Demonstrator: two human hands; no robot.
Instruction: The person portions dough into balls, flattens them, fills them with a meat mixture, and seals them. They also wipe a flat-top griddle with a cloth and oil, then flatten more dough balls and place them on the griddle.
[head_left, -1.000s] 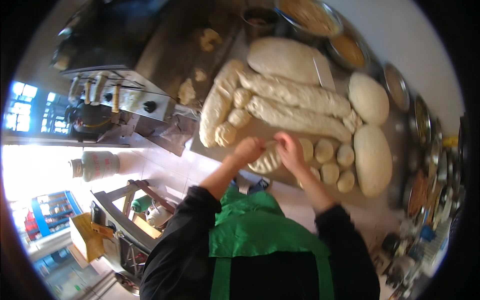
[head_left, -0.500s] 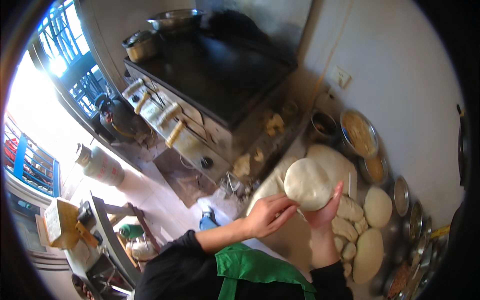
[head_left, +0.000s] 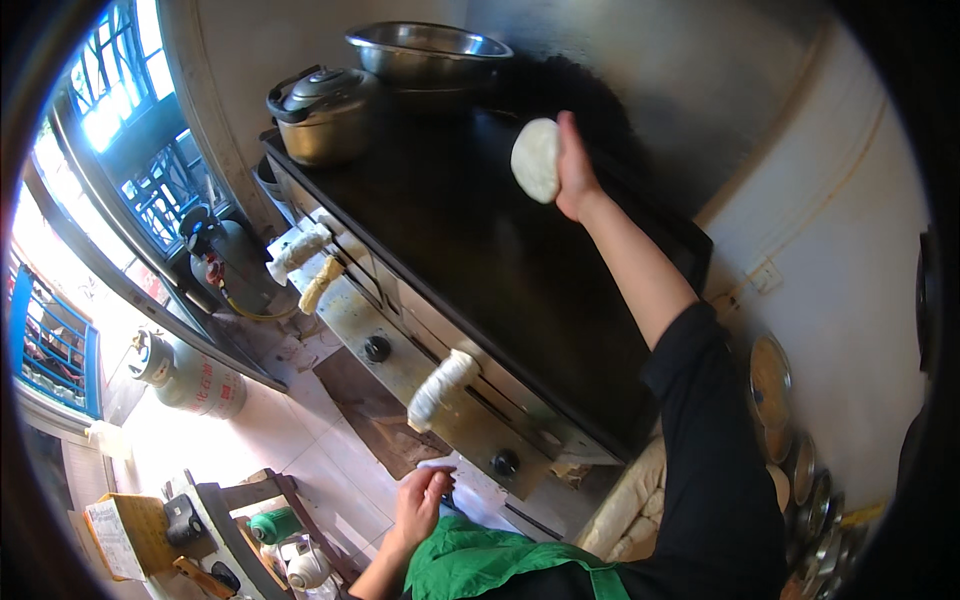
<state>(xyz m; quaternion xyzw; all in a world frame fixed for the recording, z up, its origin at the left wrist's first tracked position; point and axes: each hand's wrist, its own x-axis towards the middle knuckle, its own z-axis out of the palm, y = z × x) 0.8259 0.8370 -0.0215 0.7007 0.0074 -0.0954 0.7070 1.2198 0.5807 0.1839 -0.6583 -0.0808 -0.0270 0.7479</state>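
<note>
Over the far part of the black flat griddle (head_left: 470, 260), my right hand (head_left: 575, 180) holds a pale round of flattened dough (head_left: 536, 160). The round lies against the palm and fingers, with the thumb pointing up, and is tilted on its side. My right arm stretches out across the griddle's right part. Low in the view, in front of the green apron (head_left: 480, 560), my left hand (head_left: 418, 505) has its fingers curled in loosely, and nothing shows in it. More pale dough (head_left: 630, 500) lies on the worktop at lower right, partly hidden by my right sleeve.
A lidded pot (head_left: 325, 115) and a steel basin (head_left: 430, 55) stand at the griddle's far left. Wrapped handles (head_left: 442, 388) jut from its front. Gas cylinders (head_left: 195, 375) stand at left, near a small table (head_left: 225, 520). Several bowls (head_left: 770, 385) line the right wall.
My right hand has carried the dough round from above the worktop to over the griddle. My left hand has let go of it and dropped to the lower left. The view has swung toward the griddle.
</note>
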